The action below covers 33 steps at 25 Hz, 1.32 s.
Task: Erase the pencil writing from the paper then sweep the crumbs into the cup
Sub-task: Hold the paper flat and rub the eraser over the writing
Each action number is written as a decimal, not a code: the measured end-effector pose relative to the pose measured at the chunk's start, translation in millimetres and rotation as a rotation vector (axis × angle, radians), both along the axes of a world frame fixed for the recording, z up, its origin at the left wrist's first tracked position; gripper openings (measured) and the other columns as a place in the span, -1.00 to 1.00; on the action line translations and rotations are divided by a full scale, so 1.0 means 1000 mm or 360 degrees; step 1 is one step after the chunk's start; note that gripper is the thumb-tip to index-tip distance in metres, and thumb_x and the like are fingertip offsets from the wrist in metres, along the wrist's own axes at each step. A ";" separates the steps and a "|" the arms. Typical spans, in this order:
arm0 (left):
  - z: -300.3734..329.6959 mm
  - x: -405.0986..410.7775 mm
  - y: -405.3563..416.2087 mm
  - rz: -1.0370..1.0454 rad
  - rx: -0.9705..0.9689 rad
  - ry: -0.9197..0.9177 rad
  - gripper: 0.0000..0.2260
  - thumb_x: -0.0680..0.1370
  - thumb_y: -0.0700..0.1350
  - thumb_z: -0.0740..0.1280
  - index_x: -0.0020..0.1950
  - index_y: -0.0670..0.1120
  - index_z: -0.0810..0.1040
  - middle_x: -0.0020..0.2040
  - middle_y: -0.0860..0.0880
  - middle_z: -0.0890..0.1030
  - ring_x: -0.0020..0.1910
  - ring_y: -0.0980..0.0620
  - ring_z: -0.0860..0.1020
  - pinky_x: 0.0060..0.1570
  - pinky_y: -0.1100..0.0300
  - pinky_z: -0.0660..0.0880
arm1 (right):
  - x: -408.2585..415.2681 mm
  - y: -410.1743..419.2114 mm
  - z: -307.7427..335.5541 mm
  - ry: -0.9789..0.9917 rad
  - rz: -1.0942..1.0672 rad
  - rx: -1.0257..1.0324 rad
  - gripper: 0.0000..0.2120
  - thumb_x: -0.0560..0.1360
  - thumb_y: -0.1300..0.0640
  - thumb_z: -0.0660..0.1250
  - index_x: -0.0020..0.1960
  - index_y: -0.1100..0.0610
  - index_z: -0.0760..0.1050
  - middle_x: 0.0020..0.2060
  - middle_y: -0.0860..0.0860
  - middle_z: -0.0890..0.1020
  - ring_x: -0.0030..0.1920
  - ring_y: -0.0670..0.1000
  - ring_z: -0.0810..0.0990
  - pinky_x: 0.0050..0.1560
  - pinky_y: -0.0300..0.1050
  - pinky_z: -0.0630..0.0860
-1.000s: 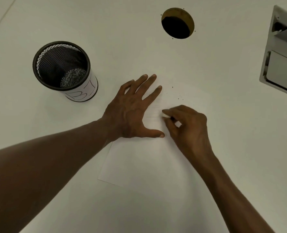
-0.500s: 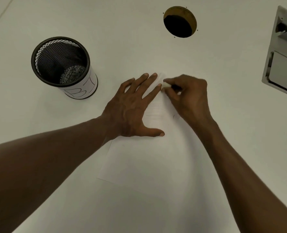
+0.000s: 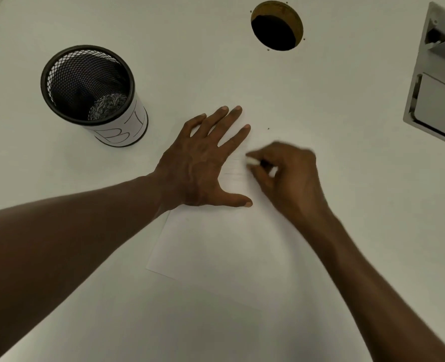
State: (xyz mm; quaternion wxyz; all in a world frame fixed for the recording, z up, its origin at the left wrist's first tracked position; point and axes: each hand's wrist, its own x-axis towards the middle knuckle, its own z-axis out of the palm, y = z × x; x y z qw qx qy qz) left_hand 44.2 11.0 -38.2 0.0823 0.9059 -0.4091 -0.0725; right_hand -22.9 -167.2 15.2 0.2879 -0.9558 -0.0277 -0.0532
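While the white tabletop (image 3: 346,105) is carrying everything, the paper (image 3: 216,244) is lying flat under both hands. The mesh cup (image 3: 88,87) is standing well apart to the left. Spread flat, the left hand (image 3: 203,165) is pinning the sheet; the right hand (image 3: 289,178), pinching a small eraser (image 3: 252,161), is sliding back down from the top edge over faint pencil lines (image 3: 234,168), so erasing is likely unfinished.

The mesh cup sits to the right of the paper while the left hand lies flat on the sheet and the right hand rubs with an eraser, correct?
Not quite. In the head view the mesh cup stands left of the paper. The left hand does lie flat on it, and the right hand pinches the eraser.
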 end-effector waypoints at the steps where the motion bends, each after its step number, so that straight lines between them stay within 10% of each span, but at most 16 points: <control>1: 0.000 0.000 0.000 -0.0001 -0.0002 -0.0005 0.12 0.32 0.67 -0.02 0.68 -0.04 0.00 0.69 -0.12 -0.09 0.67 -0.12 -0.08 0.59 -0.12 -0.02 | -0.024 0.009 0.002 0.0083 0.0050 -0.0003 -0.91 0.44 0.33 0.45 -0.06 0.24 0.68 -0.28 0.08 0.68 -0.30 0.03 0.61 -0.18 -0.12 0.54; 25: 0.000 -0.001 0.001 0.0000 0.0022 -0.0016 0.15 0.30 0.70 -0.09 0.68 -0.01 -0.06 0.69 -0.10 -0.15 0.67 -0.09 -0.14 0.60 -0.12 -0.06 | -0.001 -0.006 0.008 0.0100 -0.0060 -0.0058 -0.86 0.46 0.32 0.44 0.00 0.24 0.68 -0.22 0.12 0.70 -0.27 0.06 0.63 -0.14 -0.02 0.57; 33: -0.001 -0.001 0.001 0.0012 -0.0063 -0.0001 0.14 0.32 0.68 -0.08 0.68 -0.06 0.02 0.69 -0.13 -0.07 0.67 -0.12 -0.07 0.60 -0.11 -0.02 | -0.044 0.006 -0.002 0.0153 -0.0161 0.0084 -0.89 0.45 0.28 0.46 -0.03 0.21 0.69 -0.24 0.05 0.70 -0.30 -0.10 0.55 -0.20 -0.31 0.49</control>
